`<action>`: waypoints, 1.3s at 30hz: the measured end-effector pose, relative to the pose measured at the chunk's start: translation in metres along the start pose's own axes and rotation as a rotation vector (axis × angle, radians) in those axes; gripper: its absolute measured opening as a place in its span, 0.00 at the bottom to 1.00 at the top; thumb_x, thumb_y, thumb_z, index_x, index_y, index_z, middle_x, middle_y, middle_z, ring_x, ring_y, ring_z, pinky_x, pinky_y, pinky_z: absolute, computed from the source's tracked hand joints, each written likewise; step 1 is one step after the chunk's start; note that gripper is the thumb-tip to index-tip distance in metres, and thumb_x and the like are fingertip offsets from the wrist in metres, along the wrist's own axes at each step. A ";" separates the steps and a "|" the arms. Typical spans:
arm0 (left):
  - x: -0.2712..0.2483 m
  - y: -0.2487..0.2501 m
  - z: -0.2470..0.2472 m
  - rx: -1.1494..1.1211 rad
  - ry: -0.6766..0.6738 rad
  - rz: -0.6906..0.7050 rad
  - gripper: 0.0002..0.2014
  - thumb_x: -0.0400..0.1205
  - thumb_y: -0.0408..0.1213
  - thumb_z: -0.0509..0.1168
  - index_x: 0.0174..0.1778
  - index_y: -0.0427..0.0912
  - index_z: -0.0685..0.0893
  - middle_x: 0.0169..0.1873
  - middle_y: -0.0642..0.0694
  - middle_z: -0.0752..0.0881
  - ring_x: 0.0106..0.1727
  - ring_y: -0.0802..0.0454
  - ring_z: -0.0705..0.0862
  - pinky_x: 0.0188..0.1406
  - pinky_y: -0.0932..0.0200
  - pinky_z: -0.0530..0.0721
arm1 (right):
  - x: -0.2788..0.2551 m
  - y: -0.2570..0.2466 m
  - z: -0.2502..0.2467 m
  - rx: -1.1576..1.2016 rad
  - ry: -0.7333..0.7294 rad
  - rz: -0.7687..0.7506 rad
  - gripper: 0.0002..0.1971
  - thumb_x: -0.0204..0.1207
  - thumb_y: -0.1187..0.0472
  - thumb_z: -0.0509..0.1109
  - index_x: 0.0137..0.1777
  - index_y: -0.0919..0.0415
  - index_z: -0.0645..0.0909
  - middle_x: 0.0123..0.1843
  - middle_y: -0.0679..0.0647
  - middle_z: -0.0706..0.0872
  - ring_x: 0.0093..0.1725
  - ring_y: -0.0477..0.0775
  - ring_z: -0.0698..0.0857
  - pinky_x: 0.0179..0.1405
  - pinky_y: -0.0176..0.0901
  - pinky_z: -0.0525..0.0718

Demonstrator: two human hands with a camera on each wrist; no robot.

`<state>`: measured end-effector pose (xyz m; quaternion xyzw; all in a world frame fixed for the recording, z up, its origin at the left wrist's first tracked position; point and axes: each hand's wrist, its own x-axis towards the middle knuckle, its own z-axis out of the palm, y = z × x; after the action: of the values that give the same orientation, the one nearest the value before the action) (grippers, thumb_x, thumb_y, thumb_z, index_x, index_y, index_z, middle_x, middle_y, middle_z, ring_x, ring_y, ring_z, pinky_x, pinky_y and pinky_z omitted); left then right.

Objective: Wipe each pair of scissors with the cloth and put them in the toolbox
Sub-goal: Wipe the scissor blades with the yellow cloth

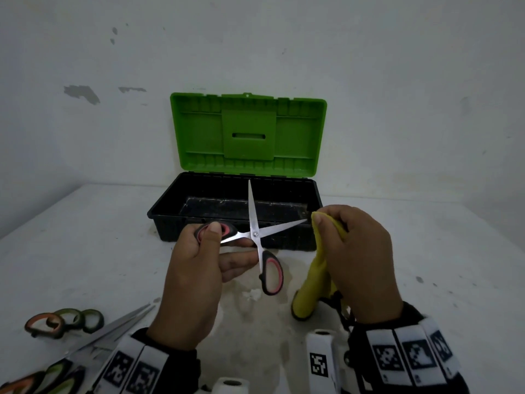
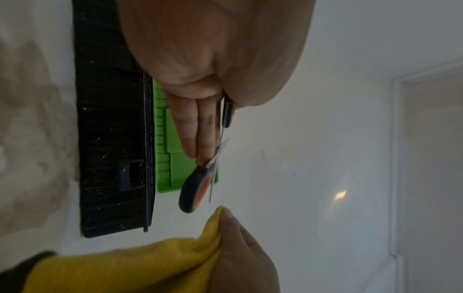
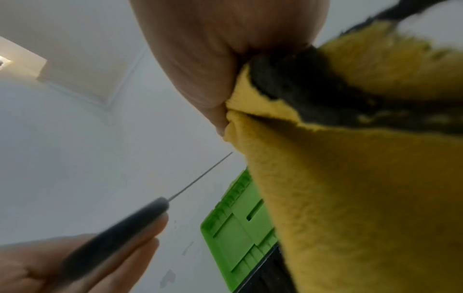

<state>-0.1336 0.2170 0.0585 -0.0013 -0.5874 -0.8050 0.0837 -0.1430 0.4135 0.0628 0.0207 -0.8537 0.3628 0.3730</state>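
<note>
My left hand (image 1: 196, 268) grips one black-and-pink handle of a pair of scissors (image 1: 255, 234), thumb on top. The blades are spread wide apart; one points up over the toolbox, the other points right. The free handle (image 2: 192, 190) hangs down. My right hand (image 1: 355, 260) pinches a yellow cloth (image 1: 312, 282) at the tip of the right-pointing blade (image 3: 200, 177); the rest of the cloth (image 3: 350, 198) hangs down. The toolbox (image 1: 309, 237) stands behind, black tub with its green lid (image 1: 247, 135) raised; its inside looks empty.
Several more scissors (image 1: 65, 322) with orange and green handles lie on the white table at the lower left. The toolbox stands against a white wall (image 1: 397, 81). White wrist-camera mounts (image 1: 321, 356) show at the bottom edge.
</note>
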 end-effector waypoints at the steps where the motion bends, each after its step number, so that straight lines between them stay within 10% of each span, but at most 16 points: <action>1: 0.002 0.000 0.000 -0.013 0.007 -0.009 0.13 0.90 0.41 0.53 0.58 0.34 0.77 0.38 0.35 0.92 0.40 0.36 0.93 0.41 0.47 0.91 | -0.001 -0.003 0.000 0.020 0.013 -0.023 0.04 0.80 0.58 0.70 0.46 0.54 0.87 0.41 0.45 0.86 0.41 0.37 0.80 0.45 0.17 0.72; 11: -0.002 0.008 0.003 -0.071 -0.039 -0.048 0.14 0.91 0.40 0.52 0.58 0.34 0.77 0.38 0.33 0.92 0.39 0.33 0.92 0.39 0.45 0.92 | -0.011 -0.016 0.024 0.028 -0.015 -0.315 0.04 0.79 0.63 0.73 0.49 0.60 0.88 0.44 0.52 0.88 0.44 0.49 0.85 0.47 0.41 0.84; 16: -0.005 0.007 0.006 -0.040 -0.043 -0.022 0.14 0.91 0.40 0.52 0.58 0.34 0.77 0.39 0.34 0.92 0.39 0.34 0.93 0.39 0.45 0.92 | -0.012 -0.022 0.025 0.027 0.037 -0.296 0.03 0.78 0.64 0.73 0.47 0.60 0.88 0.42 0.51 0.87 0.42 0.45 0.83 0.49 0.28 0.78; 22: -0.007 0.009 0.004 -0.018 -0.036 -0.022 0.13 0.91 0.41 0.52 0.57 0.37 0.78 0.38 0.35 0.92 0.38 0.35 0.93 0.43 0.41 0.91 | -0.015 -0.025 0.021 0.047 -0.070 -0.395 0.07 0.80 0.60 0.69 0.49 0.59 0.89 0.44 0.50 0.88 0.44 0.47 0.85 0.48 0.42 0.84; 39: -0.012 0.011 0.010 0.046 -0.082 0.003 0.12 0.90 0.41 0.52 0.57 0.37 0.77 0.39 0.36 0.92 0.39 0.36 0.93 0.39 0.48 0.91 | -0.021 -0.025 0.017 0.031 0.078 -0.255 0.02 0.76 0.66 0.75 0.45 0.59 0.88 0.40 0.50 0.87 0.40 0.41 0.81 0.47 0.21 0.75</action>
<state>-0.1217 0.2247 0.0707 -0.0333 -0.6087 -0.7904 0.0607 -0.1312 0.3789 0.0567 0.1207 -0.8234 0.3259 0.4486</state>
